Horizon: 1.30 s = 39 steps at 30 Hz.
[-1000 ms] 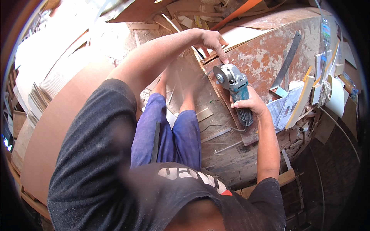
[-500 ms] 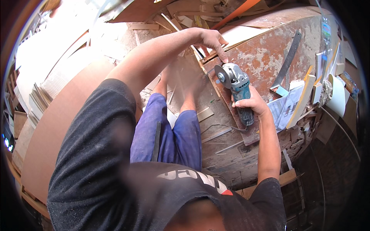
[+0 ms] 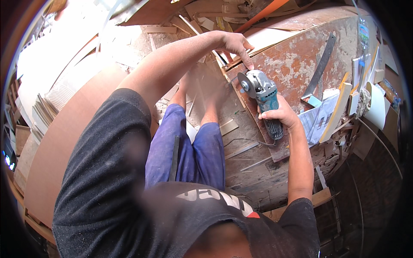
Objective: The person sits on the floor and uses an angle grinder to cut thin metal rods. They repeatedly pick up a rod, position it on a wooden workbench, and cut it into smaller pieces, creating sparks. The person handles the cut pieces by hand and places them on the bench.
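My right hand (image 3: 282,113) is wrapped around the teal-and-black body of an angle grinder (image 3: 267,103). Its grey metal head points away from me, with a thin disc (image 3: 244,81) on the left side. My left hand (image 3: 236,45) reaches across from the left, beyond the grinder head. One finger stretches down to just beside the head and another sticks out to the right, apart from it; the remaining fingers are partly hidden. Under the grinder lies a worn reddish-brown board (image 3: 286,64) with pale patches, and the disc sits near its left edge.
A dark flat metal blade (image 3: 320,66) lies on the board. Papers (image 3: 316,120) and wood strips (image 3: 337,112) lean at the right, near a plastic bottle (image 3: 364,36). Offcuts (image 3: 229,127) litter the floor around my feet. A large brown panel (image 3: 64,129) stands at left.
The grinder's head has shifted slightly up and to the left, and its disc is tilted a little differently. Both hands stay in nearly the same places.
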Tool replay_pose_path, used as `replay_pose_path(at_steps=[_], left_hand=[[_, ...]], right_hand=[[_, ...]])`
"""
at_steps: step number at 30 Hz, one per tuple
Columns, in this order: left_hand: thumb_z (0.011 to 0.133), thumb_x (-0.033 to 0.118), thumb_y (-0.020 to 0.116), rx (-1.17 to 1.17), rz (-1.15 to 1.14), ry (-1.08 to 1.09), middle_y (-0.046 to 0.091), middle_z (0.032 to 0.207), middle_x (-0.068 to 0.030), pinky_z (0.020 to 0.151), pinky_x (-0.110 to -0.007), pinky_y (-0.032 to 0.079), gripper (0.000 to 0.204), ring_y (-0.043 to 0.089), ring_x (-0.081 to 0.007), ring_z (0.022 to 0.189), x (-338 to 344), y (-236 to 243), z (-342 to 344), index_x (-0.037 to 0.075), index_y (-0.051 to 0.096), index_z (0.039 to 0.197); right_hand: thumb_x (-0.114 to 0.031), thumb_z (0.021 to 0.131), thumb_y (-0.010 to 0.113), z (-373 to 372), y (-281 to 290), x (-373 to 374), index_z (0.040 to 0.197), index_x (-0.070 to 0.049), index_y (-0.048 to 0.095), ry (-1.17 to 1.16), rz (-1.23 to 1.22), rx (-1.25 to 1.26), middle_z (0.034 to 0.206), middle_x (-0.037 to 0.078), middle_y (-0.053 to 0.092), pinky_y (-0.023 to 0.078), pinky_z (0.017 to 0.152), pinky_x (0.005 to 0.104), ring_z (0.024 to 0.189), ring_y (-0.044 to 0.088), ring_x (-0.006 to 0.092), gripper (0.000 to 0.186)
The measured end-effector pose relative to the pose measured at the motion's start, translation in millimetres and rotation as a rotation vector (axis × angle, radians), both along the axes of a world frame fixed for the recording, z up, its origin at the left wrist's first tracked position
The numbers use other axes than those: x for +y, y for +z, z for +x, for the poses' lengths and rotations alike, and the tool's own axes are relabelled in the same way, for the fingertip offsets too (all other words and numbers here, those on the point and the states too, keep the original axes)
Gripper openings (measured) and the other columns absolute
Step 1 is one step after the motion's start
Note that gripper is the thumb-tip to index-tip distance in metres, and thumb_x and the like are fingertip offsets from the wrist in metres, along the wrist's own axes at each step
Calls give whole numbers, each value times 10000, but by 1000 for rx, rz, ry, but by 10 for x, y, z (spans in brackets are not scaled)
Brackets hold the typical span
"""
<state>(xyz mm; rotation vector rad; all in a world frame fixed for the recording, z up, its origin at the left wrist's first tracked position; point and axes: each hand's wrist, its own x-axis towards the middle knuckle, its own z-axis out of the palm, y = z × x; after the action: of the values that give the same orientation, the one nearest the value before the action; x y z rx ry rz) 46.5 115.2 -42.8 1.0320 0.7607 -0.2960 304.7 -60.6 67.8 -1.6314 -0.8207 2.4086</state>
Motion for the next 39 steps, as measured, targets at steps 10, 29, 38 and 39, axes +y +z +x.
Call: replay_pose_path(at_steps=[10,29,38,39], left_hand=[[669,294,1024,-5,-8,5,657,1448,-223,1057,-540,586,1182,547,-360,1431,-4,-39,-4,5,400,1631],[668,290,1023,11,-15,5,677,1421,-211,1053,-521,593,1177,562,-344,1414,-5,-37,7,7,405,1629],[677,295,1021,-5,-9,5,635,1471,-231,1066,-533,586,1180,535,-365,1439,5,-19,-10,-6,394,1630],[678,295,1021,-5,-6,7,635,1471,-230,1063,-532,587,1179,536,-366,1437,3,-15,-11,-7,394,1629]], right_hand=[[-219,634,893,-14,6,19,1187,-11,621,0,-7,6,954,75,705,587,782,326,823,718,178,650],[-217,634,887,-82,83,35,1217,-14,627,-37,11,-47,971,65,710,565,832,310,868,693,162,670],[-215,655,868,22,-4,-22,1138,2,656,-41,21,34,932,86,724,581,786,318,813,728,176,571],[-215,657,867,23,-5,-30,1127,3,660,-43,24,21,930,87,727,582,785,317,817,729,176,557]])
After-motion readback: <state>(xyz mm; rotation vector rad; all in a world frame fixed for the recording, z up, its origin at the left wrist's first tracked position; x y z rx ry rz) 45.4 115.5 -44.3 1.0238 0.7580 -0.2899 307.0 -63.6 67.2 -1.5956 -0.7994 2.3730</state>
